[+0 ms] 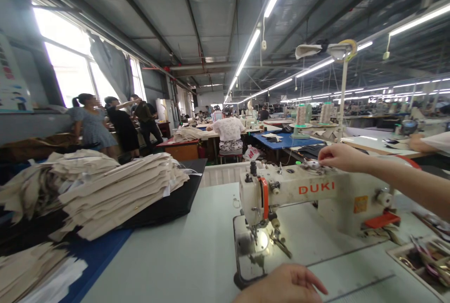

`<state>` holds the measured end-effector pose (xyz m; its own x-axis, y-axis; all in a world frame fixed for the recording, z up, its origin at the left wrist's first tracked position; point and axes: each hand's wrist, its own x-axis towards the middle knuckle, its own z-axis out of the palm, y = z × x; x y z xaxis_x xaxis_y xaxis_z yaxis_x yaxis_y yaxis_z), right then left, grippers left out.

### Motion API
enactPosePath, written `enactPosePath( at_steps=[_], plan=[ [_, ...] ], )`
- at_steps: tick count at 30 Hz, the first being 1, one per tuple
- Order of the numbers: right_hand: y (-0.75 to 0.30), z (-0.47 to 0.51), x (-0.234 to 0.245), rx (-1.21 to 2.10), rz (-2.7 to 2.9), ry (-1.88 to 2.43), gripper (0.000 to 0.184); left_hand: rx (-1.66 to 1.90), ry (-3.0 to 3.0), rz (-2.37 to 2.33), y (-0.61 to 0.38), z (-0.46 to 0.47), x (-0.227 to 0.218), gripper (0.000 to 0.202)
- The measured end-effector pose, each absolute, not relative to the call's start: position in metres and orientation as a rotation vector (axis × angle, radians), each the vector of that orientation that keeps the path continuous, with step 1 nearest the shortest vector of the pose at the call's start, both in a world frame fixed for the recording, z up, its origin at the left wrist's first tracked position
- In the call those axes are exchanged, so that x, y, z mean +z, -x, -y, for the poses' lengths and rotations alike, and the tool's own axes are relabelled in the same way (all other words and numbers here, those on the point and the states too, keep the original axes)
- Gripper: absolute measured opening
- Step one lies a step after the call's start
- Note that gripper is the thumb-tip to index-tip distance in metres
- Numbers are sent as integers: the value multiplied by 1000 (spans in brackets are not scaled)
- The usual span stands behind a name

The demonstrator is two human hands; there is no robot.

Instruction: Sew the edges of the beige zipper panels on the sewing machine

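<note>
A white sewing machine (302, 195) with orange lettering stands on the pale table in front of me. My right hand (339, 158) reaches over its top, fingers pinched together beside small metal parts (312, 164) on the housing; what they grip, if anything, is too small to make out. Low in the view, my left hand (286, 284) rests by the table's front, fingers stretched out and holding nothing. It is just in front of the lit needle area (260, 241). No cloth shows under the presser foot.
Stacked beige fabric pieces (123, 193) lie on black cloth (176, 204) at left. A tray (404, 265) with scissors sits at right. Behind the machine, thread cones (300, 115) stand near a pole (343, 96). A seated person (228, 129) is ahead; another person's arm (429, 143) shows at right.
</note>
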<state>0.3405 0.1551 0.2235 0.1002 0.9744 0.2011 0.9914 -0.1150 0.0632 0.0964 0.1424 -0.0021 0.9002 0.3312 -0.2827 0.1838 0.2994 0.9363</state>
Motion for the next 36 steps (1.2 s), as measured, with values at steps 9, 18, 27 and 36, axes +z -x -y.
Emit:
enactPosePath(
  at_steps=[9,18,27,36],
  plan=[
    [-314,-166,218,-527,2100,2178,20,143,-1197,-467,-96,-141,-2,54],
    [-347,-163,220,-277,2016,2220,19,120,-1243,-475,-97,-140,3,51],
    [-324,-154,211,-563,2134,2120,20,118,-1253,-455,-95,-141,-1,54],
    [-328,-172,226,-481,2048,2243,19,153,-1221,-480,-96,-138,6,54]
  ],
)
